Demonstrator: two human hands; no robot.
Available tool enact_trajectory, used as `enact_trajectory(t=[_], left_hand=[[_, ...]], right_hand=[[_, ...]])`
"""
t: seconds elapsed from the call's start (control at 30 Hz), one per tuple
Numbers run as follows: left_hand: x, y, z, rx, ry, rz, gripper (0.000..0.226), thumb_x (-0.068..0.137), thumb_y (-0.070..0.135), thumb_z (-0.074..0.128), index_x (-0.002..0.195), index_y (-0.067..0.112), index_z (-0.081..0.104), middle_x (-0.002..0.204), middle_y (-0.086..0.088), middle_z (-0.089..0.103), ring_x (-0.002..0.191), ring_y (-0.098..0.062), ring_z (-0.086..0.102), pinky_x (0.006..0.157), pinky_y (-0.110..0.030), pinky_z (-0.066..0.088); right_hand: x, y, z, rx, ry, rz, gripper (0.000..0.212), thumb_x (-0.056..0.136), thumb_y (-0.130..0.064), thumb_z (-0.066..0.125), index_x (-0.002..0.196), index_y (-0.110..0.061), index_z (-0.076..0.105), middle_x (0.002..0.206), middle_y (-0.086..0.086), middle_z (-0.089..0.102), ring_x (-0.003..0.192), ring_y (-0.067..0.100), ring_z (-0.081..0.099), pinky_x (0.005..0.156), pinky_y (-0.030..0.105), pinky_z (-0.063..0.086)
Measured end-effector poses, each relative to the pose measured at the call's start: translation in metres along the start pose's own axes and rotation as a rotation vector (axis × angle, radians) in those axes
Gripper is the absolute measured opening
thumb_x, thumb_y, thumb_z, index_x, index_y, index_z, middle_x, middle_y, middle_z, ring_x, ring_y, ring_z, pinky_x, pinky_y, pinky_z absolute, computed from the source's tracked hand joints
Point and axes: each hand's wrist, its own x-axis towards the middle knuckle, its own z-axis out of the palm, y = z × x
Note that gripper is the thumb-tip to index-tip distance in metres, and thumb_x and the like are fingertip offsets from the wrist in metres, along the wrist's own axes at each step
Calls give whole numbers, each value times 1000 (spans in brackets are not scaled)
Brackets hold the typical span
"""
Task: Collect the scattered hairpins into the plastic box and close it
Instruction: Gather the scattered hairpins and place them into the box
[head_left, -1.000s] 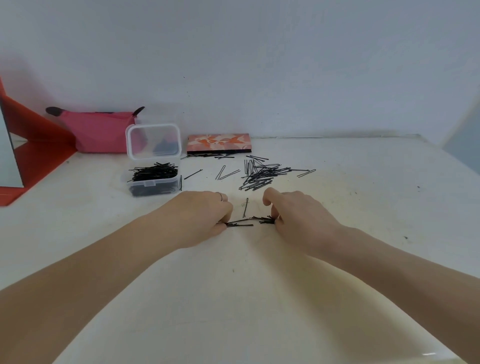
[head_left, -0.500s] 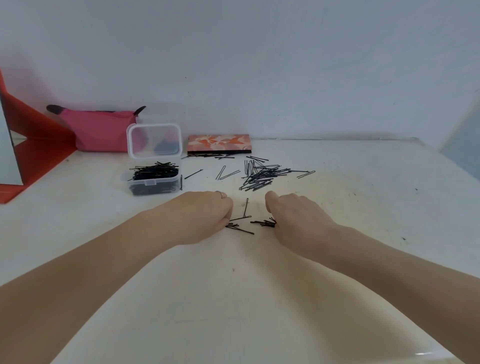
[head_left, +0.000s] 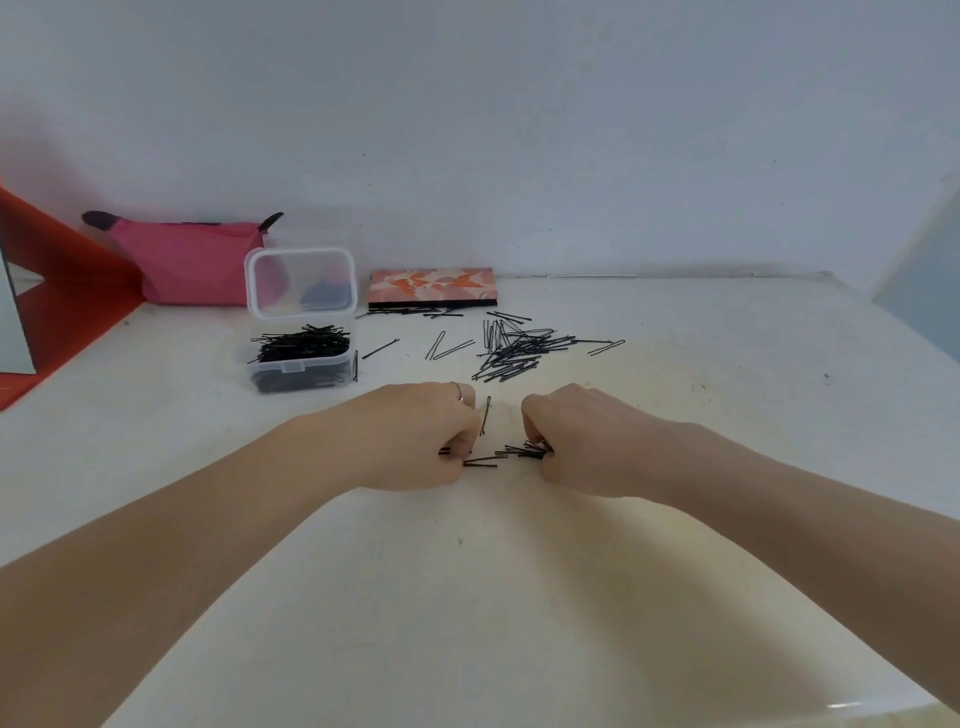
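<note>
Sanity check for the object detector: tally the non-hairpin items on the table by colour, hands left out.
Clear: 1, plastic box with its lid up
Pink: 1, pouch
Red: 1, folded stand
Orange patterned: 1, flat card
Total: 4

Left hand (head_left: 415, 436), right hand (head_left: 576, 441): curled, knuckles-up.

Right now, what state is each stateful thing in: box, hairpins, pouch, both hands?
plastic box: lid open and upright, heaped with hairpins.
main hairpin pile: loose on the table.
single hairpin: lying between the hands.
left hand: curled, pinching hairpins.
right hand: curled, gripping a small bunch.
pink pouch: looks closed.
</note>
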Motion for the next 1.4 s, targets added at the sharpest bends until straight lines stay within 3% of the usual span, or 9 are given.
enact_trajectory(t=[0.23, 0.47, 0.57, 0.77, 0.93, 1.1, 1.23, 1.4], left_hand=[[10, 1, -8, 71, -107, -23, 11, 79, 25, 55, 73, 30, 46, 83, 13, 50, 84, -15, 55, 67, -32, 46], [14, 10, -10, 132, -182, -96, 9, 80, 20, 48, 85, 28, 49, 81, 9, 47, 76, -21, 57, 55, -30, 39], [14, 12, -8, 179, -183, -78, 10, 80, 19, 48, 88, 24, 49, 79, 6, 46, 76, -24, 56, 60, -33, 45], [11, 17, -2, 335, -128, 0, 12, 83, 20, 46, 93, 15, 41, 74, 0, 39, 74, -29, 52, 66, -38, 46], [1, 10, -1, 287, -105, -13, 12, 84, 19, 45, 91, 15, 36, 75, 1, 39, 75, -27, 49, 65, -37, 41], [-20, -12, -9, 172, -79, -91, 10, 83, 19, 47, 90, 16, 42, 79, -1, 51, 77, -27, 54, 70, -42, 48], [-41, -32, -23, 77, -32, -172, 12, 84, 19, 50, 85, 22, 39, 76, 7, 50, 65, -11, 48, 59, -31, 42], [-64, -59, -24, -10, 22, -258, 22, 79, 17, 53, 75, 29, 34, 74, 8, 49, 66, -14, 47, 64, -37, 49]], right_hand=[[3, -3, -4, -7, -78, -1, 20, 80, -9, 53, 99, -4, 56, 96, 12, 59, 83, 32, 61, 57, 35, 42], [3, -4, -2, 16, -69, -11, 17, 78, -8, 52, 94, -6, 57, 94, 11, 59, 82, 32, 61, 59, 35, 45], [3, -3, 1, 24, -48, -37, 11, 78, -6, 50, 88, -11, 53, 94, 8, 56, 83, 31, 58, 63, 37, 46], [2, -5, 4, 18, -18, -28, 9, 78, -5, 50, 82, -13, 48, 87, 7, 53, 75, 31, 54, 52, 29, 36], [2, -3, 1, 115, -46, -1, 12, 77, -6, 52, 86, -15, 53, 93, 6, 56, 80, 28, 58, 60, 34, 47], [8, 1, -11, 267, -49, 36, 16, 78, -11, 58, 92, -14, 65, 89, -1, 64, 80, 20, 61, 67, 32, 54], [22, -4, -26, 353, -12, 29, 12, 78, -15, 65, 90, -16, 67, 84, -2, 70, 68, 10, 60, 62, 24, 49], [53, -25, -52, 437, 18, -22, 9, 77, -11, 64, 84, -16, 66, 76, 1, 72, 65, 15, 68, 72, 36, 59]])
